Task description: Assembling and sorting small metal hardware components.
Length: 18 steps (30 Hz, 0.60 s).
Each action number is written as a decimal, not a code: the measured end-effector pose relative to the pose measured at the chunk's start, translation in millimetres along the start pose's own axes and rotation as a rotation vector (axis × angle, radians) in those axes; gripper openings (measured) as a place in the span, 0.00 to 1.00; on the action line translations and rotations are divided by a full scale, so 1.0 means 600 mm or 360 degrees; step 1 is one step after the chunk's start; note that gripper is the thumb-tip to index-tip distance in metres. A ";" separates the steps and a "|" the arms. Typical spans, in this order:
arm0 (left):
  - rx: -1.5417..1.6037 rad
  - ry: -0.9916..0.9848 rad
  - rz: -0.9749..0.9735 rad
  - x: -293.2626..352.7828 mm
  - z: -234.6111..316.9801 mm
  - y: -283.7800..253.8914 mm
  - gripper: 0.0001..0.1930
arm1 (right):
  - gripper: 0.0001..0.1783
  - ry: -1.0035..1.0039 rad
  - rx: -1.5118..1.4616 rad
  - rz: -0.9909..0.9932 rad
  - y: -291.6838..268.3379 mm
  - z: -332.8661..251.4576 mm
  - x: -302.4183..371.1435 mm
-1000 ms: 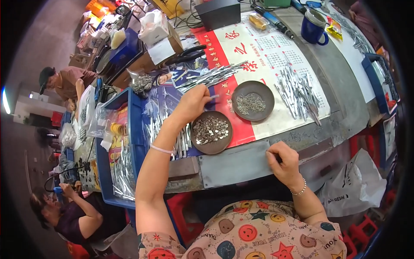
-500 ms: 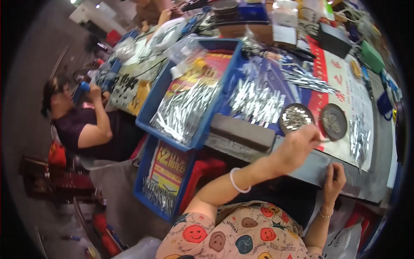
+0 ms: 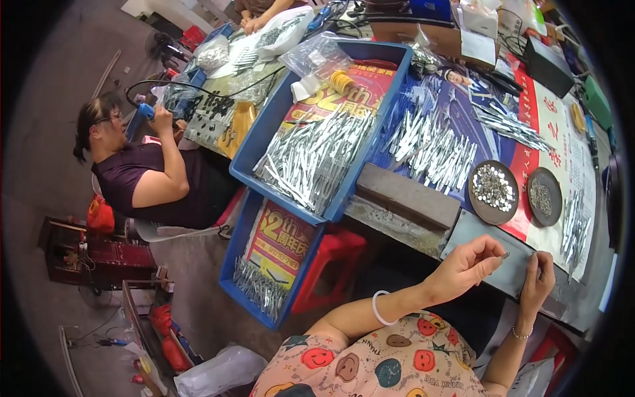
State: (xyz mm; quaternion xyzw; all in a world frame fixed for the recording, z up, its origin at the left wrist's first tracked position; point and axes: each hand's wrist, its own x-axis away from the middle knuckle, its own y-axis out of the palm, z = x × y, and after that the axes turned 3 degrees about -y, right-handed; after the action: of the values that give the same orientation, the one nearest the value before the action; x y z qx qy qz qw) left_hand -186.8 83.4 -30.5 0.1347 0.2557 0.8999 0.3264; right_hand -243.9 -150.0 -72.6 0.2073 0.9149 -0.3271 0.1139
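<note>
My left hand (image 3: 465, 270), with a pale bracelet at its wrist, is over the near edge of a grey metal plate (image 3: 465, 233). Thumb and forefinger pinch a small metal piece (image 3: 506, 255), too small to make out further. Close by on the right, my right hand (image 3: 537, 283) has its fingertips pressed together at the plate's edge; whatever they may hold is hidden. Beyond the hands sit a brown dish (image 3: 491, 218) of shiny little discs and a second dark dish (image 3: 546, 221) of tiny metal parts. Thin metal strips (image 3: 577, 225) lie right of the dishes.
A brown block (image 3: 408, 198) lies along the table edge, with silvery strips (image 3: 433, 151) behind it. Left stands a blue tray (image 3: 274, 198) of strips; a lower blue tray (image 3: 248, 309) is beneath, beside a red stool (image 3: 338, 255). A co-worker (image 3: 155, 172) sits at far left.
My left hand has come back from beside the dishes toward my right hand, a small piece in its fingertips. My right hand stays near the plate's edge. The whole view has shifted.
</note>
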 end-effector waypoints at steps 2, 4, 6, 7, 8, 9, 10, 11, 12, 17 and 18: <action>0.0170 -0.0026 -0.0051 -0.007 -0.012 0.001 0.08 | 0.04 0.0069 0.0053 -0.0001 -0.007 -0.005 -0.002; 0.0259 -0.0104 -0.0016 -0.013 -0.024 -0.003 0.08 | 0.03 0.0032 0.0124 0.0032 -0.013 -0.007 -0.006; 0.0452 -0.0159 0.0053 -0.010 -0.026 -0.017 0.08 | 0.02 -0.0044 0.0242 -0.0004 -0.015 -0.028 -0.028; 0.0487 -0.0188 0.0139 -0.005 -0.024 -0.021 0.08 | 0.04 -0.0083 0.0294 -0.0050 -0.015 -0.038 -0.045; 0.0422 -0.0152 0.0323 -0.003 -0.016 -0.016 0.08 | 0.05 -0.0158 0.0295 -0.0069 -0.015 -0.039 -0.062; 0.0262 -0.0123 0.0272 -0.003 -0.017 -0.024 0.07 | 0.07 -0.0181 0.0278 -0.0085 -0.019 -0.037 -0.078; 0.0403 -0.0039 0.0320 -0.001 -0.014 -0.021 0.07 | 0.09 -0.0238 0.0219 -0.0178 -0.023 -0.033 -0.101; 0.0420 -0.0115 0.0381 -0.003 -0.011 -0.023 0.06 | 0.12 -0.0234 0.0258 -0.0250 -0.027 -0.037 -0.119; 0.0495 -0.0108 0.0349 -0.002 -0.012 -0.030 0.06 | 0.13 -0.0270 0.0335 -0.0268 -0.027 -0.031 -0.139; 0.0468 -0.0178 0.0354 0.010 -0.011 -0.027 0.07 | 0.20 -0.0504 0.0755 -0.0467 -0.005 0.043 -0.209; 0.0541 -0.0164 0.0361 0.018 -0.024 -0.031 0.08 | 0.20 -0.0460 0.0799 -0.0447 0.003 0.040 -0.215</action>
State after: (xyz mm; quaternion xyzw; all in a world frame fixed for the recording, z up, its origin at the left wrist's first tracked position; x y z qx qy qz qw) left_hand -191.0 97.2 -52.0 0.2617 0.3700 0.8667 0.2083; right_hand -126.6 -203.6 -47.6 0.0519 0.7996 -0.5812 0.1417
